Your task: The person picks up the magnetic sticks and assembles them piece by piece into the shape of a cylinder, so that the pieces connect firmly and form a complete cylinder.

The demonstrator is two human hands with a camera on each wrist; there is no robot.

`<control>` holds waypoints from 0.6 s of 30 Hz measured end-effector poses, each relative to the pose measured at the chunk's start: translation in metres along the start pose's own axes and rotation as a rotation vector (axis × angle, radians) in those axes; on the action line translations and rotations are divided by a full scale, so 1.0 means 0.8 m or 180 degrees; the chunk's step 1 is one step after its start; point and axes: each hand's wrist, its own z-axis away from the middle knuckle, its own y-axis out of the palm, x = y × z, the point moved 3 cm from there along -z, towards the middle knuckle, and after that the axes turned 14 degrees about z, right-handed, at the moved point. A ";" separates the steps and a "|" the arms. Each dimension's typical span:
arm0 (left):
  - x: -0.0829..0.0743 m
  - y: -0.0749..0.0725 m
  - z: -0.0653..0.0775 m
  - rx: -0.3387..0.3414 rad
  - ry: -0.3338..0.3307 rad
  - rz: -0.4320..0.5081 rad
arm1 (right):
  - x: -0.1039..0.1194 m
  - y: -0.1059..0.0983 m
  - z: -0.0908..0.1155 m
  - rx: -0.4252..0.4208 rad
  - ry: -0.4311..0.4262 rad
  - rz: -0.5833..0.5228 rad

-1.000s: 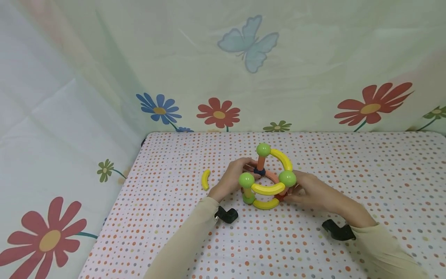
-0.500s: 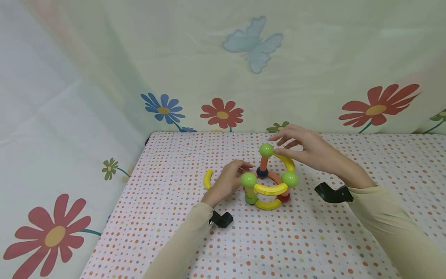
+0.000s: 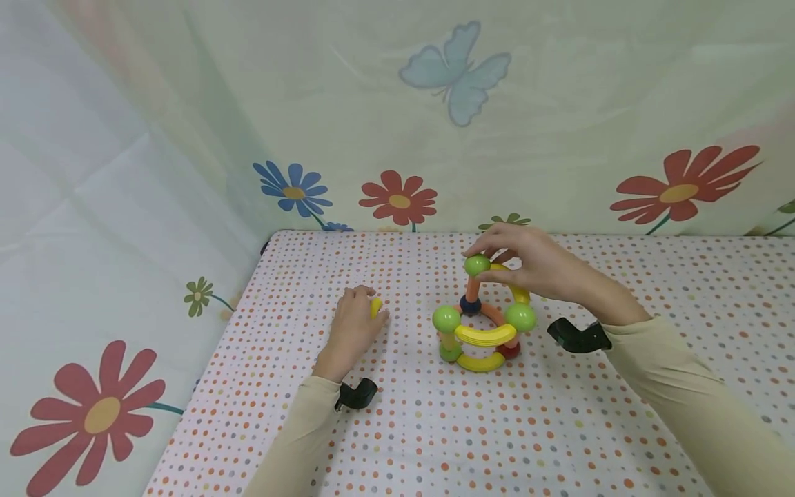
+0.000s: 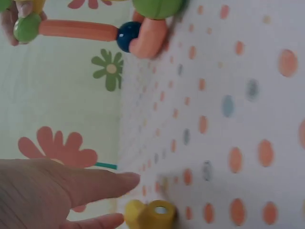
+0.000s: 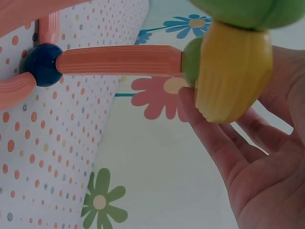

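A framework of magnetic building sticks and balls stands on the table. Its top has green balls joined by yellow curved sticks [image 3: 486,336]; an orange straight stick [image 5: 119,59] rises from a dark blue ball [image 5: 44,64]. My right hand [image 3: 524,259] holds the green ball [image 3: 477,265] atop that back post, thumb in front and fingers behind. To the left, my left hand [image 3: 354,324] is at a loose yellow curved stick [image 3: 375,307], mostly hidden behind the hand. In the left wrist view, a gap shows between the thumb and this yellow stick [image 4: 150,214], while another finger reaches its side.
A dotted cloth covers the table [image 3: 404,428]. Behind it hangs a pale curtain [image 3: 559,124] printed with flowers and a butterfly. Black wrist mounts [image 3: 357,395] sit at both sleeves.
My right hand has gone from the framework's lower right side up to its back top ball. My left hand has left the framework and moved left to the loose yellow stick.
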 end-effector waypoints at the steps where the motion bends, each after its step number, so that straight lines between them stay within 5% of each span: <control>1: 0.003 0.001 0.000 0.0034 -0.0046 -0.0013 | 0.000 0.000 0.000 -0.0006 0.0003 0.0016; 9: 0.005 0.007 -0.004 0.0257 0.0012 0.0256 | 0.004 0.004 -0.002 0.0030 0.0024 0.0072; 18: -0.045 0.007 -0.017 0.0684 0.0393 0.0900 | 0.005 0.004 0.002 -0.0013 0.0061 0.0063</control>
